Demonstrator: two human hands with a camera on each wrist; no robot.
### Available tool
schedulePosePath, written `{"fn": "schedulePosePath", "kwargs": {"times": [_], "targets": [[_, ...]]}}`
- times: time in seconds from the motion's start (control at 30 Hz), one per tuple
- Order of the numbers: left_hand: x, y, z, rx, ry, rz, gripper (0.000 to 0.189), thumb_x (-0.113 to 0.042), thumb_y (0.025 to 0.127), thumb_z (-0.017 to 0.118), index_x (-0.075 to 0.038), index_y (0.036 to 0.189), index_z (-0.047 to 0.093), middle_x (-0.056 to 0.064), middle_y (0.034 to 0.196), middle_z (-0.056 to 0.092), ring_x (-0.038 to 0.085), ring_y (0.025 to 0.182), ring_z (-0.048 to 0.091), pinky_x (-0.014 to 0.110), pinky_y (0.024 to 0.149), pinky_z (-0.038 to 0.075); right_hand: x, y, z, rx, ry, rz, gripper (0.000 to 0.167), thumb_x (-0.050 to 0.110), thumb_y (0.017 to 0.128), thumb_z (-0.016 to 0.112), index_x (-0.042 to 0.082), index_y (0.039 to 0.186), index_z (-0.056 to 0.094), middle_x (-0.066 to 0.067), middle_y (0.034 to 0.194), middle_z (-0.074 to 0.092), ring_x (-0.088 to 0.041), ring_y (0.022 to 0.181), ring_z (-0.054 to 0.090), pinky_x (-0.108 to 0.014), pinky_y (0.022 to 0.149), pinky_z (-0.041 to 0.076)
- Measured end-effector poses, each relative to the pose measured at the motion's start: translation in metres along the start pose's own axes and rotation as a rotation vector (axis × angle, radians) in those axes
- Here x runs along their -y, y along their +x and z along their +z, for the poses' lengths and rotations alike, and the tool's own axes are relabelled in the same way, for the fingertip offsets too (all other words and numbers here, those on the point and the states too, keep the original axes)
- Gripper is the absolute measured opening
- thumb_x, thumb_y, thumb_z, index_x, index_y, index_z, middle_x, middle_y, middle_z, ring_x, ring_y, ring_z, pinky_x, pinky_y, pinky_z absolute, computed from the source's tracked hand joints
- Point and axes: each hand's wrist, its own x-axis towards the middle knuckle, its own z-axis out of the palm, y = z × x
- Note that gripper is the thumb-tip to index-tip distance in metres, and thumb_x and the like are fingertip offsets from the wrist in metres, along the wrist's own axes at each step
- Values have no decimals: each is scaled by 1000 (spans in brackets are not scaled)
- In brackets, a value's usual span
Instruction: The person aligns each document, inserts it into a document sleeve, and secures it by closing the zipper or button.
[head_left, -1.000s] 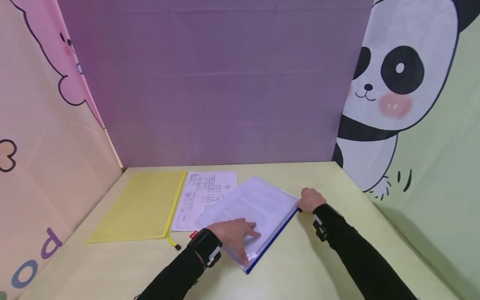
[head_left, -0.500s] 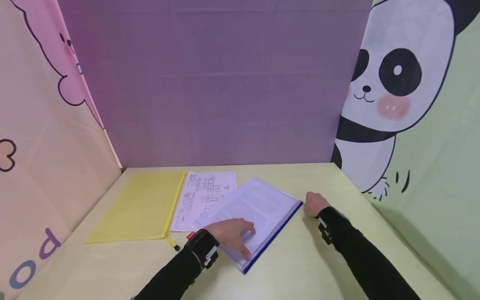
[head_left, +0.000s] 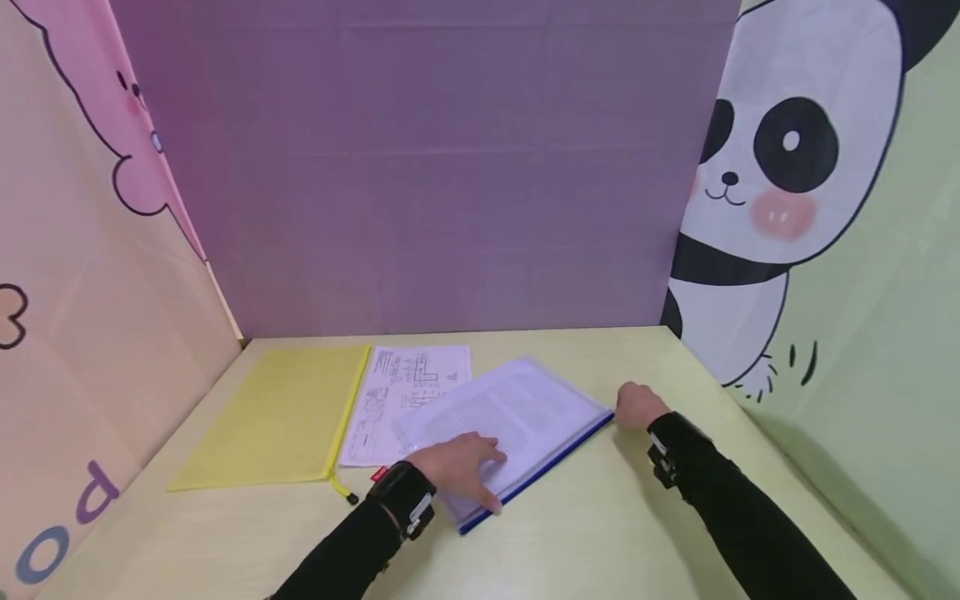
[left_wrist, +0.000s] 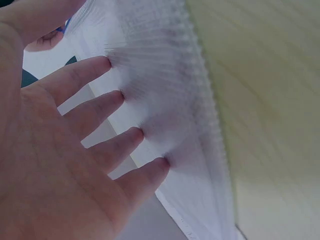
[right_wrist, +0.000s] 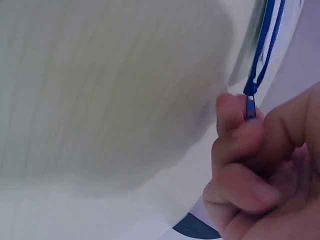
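A clear zip document pouch (head_left: 517,400) with a blue zipper edge (head_left: 558,454) lies slanted on the table, printed sheets showing through it. My left hand (head_left: 459,465) rests over its near left part, fingers spread and fairly straight. In the left wrist view those fingertips (left_wrist: 162,162) press into the plastic, creasing it around each tip. At the right end of the blue edge is my right hand (head_left: 637,406), fingers curled. The right wrist view shows it pinching the small blue zipper pull (right_wrist: 251,107) between thumb and finger, with the blue zipper tapes (right_wrist: 262,45) meeting just above.
To the left lies a yellow zip pouch (head_left: 273,417) with a black-tipped yellow tail (head_left: 347,493). A sheet with printed drawings (head_left: 401,392) sits between the pouches, partly under the clear one. A purple backdrop (head_left: 450,183) stands behind the table (head_left: 247,542).
The clear pouch has turned a little, its blue edge's right end shifting right and its near corner left. My right hand has moved right and slightly nearer; the left hand has shifted slightly left.
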Motion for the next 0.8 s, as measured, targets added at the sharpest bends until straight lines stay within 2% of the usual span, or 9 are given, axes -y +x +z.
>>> {"fn": "schedulePosePath", "kwargs": {"times": [0.07,0.17,0.37,0.5,0.57,0.67,0.73,0.8], "targets": [[2,-1,2,-14,-11,-18,73,-54,79,82,-26,143,60,3,159,42,29,149,32,48,119,29,2,-3,-2,41,-16,24,17,12,89,58,-4,91,65,-16,88,67,-27,75,57,-47,71,51],[5,-2,3,-38,-29,-66,71,-55,81,79,-29,144,59,4,160,40,33,151,28,54,120,24,4,-8,-6,85,-18,61,21,21,88,57,2,89,63,-14,87,64,-26,74,55,-47,69,46],[12,-3,4,-47,-15,-165,71,-60,89,68,-29,151,52,8,164,34,36,152,21,62,120,15,-3,-10,-10,117,155,-38,23,18,85,56,9,65,63,1,61,57,-16,61,50,-29,62,37],[22,-1,5,-55,25,-165,70,-59,95,61,-24,154,47,11,164,33,37,152,23,57,121,19,-9,-10,-10,110,160,-80,23,14,83,58,9,60,62,4,58,54,-14,59,48,-27,60,37],[26,-1,4,-63,30,-161,68,-56,96,60,-22,154,47,12,163,33,37,151,24,54,121,20,-11,-10,-11,113,122,-68,19,13,82,58,8,65,63,1,64,56,-16,61,49,-30,60,39],[30,-2,0,-58,25,-146,68,-51,95,64,-18,153,48,14,162,35,36,151,25,50,122,20,-13,-10,-13,117,59,-63,15,11,82,58,1,81,69,-8,79,65,-21,70,55,-36,65,47],[33,-4,-2,-54,8,-149,70,-52,93,66,-19,153,49,14,162,35,37,151,25,52,121,21,-14,-9,-12,117,28,-75,19,10,83,58,-3,90,70,-12,88,68,-23,75,58,-40,69,51],[35,-4,-3,-55,-9,-147,73,-54,91,69,-20,152,50,13,162,35,37,151,26,55,120,22,-14,-10,-13,110,9,-101,20,10,83,58,-4,91,70,-13,90,68,-24,76,58,-41,70,52]]}}
